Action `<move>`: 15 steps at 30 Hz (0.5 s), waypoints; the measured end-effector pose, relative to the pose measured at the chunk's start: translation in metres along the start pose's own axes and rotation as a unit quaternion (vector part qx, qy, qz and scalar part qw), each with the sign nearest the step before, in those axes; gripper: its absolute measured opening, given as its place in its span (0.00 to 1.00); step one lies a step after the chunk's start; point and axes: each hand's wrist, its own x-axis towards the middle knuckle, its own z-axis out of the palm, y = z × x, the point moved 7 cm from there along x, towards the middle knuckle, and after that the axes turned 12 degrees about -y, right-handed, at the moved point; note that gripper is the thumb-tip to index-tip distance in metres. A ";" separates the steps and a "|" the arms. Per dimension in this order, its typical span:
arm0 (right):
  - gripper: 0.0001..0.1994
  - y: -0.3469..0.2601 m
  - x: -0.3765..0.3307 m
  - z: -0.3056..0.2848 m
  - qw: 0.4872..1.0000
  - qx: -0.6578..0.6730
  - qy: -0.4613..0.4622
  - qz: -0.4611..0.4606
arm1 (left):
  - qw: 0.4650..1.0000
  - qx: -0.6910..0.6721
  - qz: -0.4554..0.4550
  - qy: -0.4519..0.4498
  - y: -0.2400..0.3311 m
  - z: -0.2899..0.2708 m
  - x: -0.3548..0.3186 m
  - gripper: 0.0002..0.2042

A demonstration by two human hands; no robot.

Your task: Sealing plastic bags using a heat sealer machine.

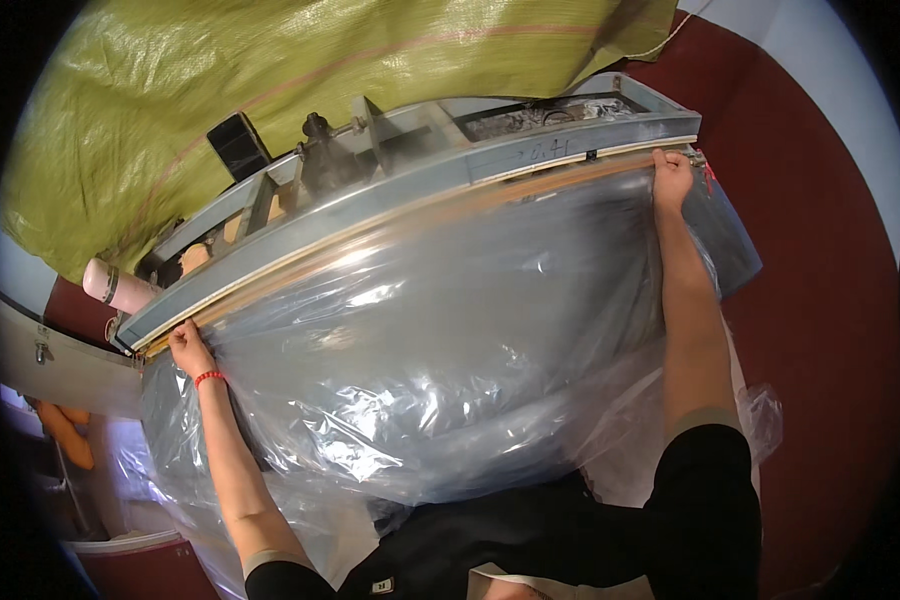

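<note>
A wide clear plastic sheet [450, 300] spreads in front of me, glossy and creased. Its far edge lies along a brownish strip [410, 235] below a long grey metal frame [370, 195]. At the left end of that strip, my left hand [190, 348], with a red bead bracelet [210, 377] at the wrist, is closed on the sheet's edge. My right hand [672, 178] pinches the same edge near the frame's right end. Both arms are stretched far apart. The fingertips are partly hidden against the strip.
A dark phone [238, 147] leans on the frame's back side, near a dark metal fitting [316, 130]. At the frame's left end lies a pink cylinder [115, 285]. Yellow-green woven sheeting [370, 50] covers the area behind. Dark red floor [810, 350] shows at right.
</note>
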 end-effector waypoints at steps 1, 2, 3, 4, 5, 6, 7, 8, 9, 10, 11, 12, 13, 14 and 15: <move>0.05 -0.001 0.001 -0.004 1.000 -0.002 0.001 0.001 | 1.000 0.000 0.000 -0.003 -0.013 0.001 0.006 0.11; 0.05 -0.004 0.000 0.006 0.999 0.008 -0.017 0.047 | 0.998 0.047 0.018 0.041 -0.023 -0.026 0.012 0.10; 0.06 -0.002 -0.001 0.007 0.995 0.007 -0.032 0.093 | 0.993 0.091 0.033 0.073 -0.020 -0.034 0.012 0.10; 0.06 -0.007 -0.001 0.008 0.995 0.006 -0.036 0.097 | 0.992 0.096 0.030 0.073 -0.021 -0.037 0.011 0.10; 0.06 -0.010 0.000 -0.007 0.997 0.016 0.010 0.079 | 0.996 -0.011 -0.001 0.085 -0.014 -0.020 0.004 0.09; 0.07 -0.015 0.001 -0.019 0.996 0.030 0.054 0.059 | 0.988 -0.116 -0.030 0.100 -0.006 -0.008 -0.002 0.08; 0.07 -0.020 -0.002 -0.018 0.997 -0.006 0.041 0.069 | 0.987 -0.140 -0.041 0.061 0.000 -0.003 -0.003 0.07; 0.07 -0.018 -0.003 -0.015 0.997 -0.002 0.036 0.069 | 0.987 -0.138 -0.041 0.067 -0.003 -0.010 -0.002 0.07; 0.07 -0.014 -0.003 -0.013 0.995 0.035 0.041 0.080 | 0.987 -0.147 -0.035 0.047 -0.007 -0.012 0.000 0.07; 0.08 -0.012 -0.005 -0.010 0.992 0.072 0.045 0.091 | 0.987 -0.157 -0.029 0.027 -0.009 -0.015 0.004 0.06; 0.08 -0.019 -0.009 -0.009 0.993 0.070 0.042 0.089 | 0.982 -0.165 -0.053 0.070 0.002 -0.006 -0.008 0.05; 0.08 -0.047 -0.021 -0.006 0.995 -0.033 0.063 0.076 | 0.982 -0.161 -0.051 0.083 0.002 -0.018 -0.010 0.05; 0.08 -0.077 -0.032 0.000 0.986 -0.134 0.083 0.061 | 0.992 -0.110 -0.035 0.046 0.004 -0.026 -0.011 0.04; 0.08 -0.104 -0.042 0.010 0.987 -0.127 0.079 0.057 | 0.998 -0.063 -0.018 0.004 0.007 -0.028 -0.010 0.03; 0.08 -0.146 -0.054 0.024 0.989 -0.113 0.051 -0.083 | 0.998 -0.066 -0.019 0.006 0.020 -0.023 -0.019 0.03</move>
